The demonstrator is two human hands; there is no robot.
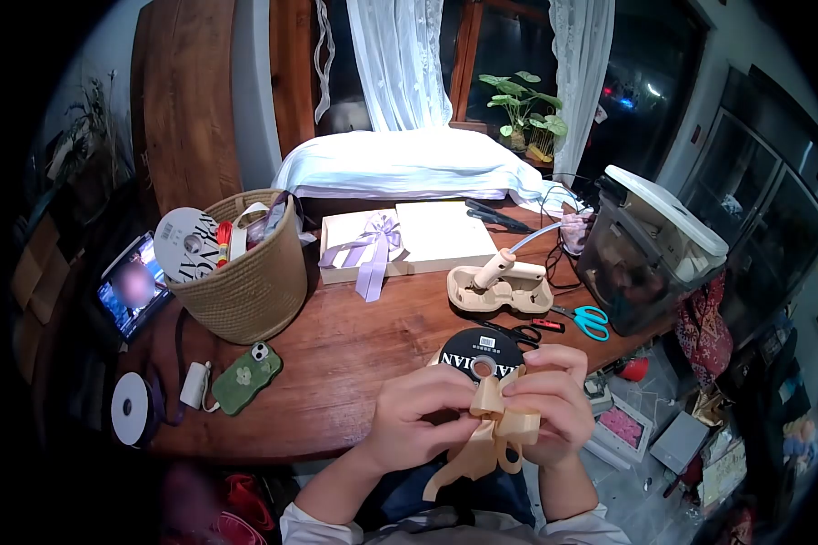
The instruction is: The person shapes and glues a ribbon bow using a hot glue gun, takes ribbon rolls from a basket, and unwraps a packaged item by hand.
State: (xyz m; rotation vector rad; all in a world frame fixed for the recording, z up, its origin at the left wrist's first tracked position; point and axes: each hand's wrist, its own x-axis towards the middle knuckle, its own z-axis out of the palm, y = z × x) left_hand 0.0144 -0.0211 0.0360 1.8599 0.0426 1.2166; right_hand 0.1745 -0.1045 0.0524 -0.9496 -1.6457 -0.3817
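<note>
A looped bow of yellow-gold ribbon [487, 400] is held between both hands at the table's front edge, its cut tail hanging down to the left. My left hand [418, 418] pinches the bow's left side with thumb and fingers. On the right side, my right hand [554, 404] grips the loops, with its fingers curled. Just behind the bow lies a black ribbon spool [477, 345] with white lettering, partly hidden by the ribbon and the hands. Teal-handled scissors [591, 322] and a small red tool [547, 324] rest on the table beyond my right hand.
A woven basket [245, 291] with ribbon spools, a green phone [247, 379] and a white spool [132, 410] are on the left. Behind are a box with a lilac bow [332, 265] and a glue gun [495, 268] in a carton tray [527, 297]. A plastic bin [623, 272] stands right.
</note>
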